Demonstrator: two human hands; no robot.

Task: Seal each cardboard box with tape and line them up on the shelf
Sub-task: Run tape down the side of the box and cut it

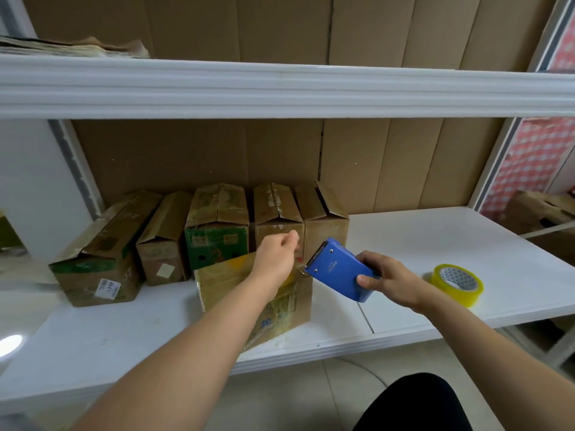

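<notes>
White shelf [435,244]: five cardboard boxes [217,225] rowed at 11 o'clock.
Right hand [385,278] fingers grip blue tape dispenser [339,269]; left hand [277,253] fingers pinch tape end above front box [236,284].

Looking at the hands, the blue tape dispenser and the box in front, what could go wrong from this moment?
1. The left hand pinches tape close to the toothed blade of the blue tape dispenser held by the right hand; fingers could get nicked.
2. The front box sits near the shelf edge and may slide off.

The right hand [384,279] grips a blue tape dispenser [339,270] above a cardboard box [236,287] on the shelf [435,244]; the left hand [277,253] pinches its tape end.
</notes>
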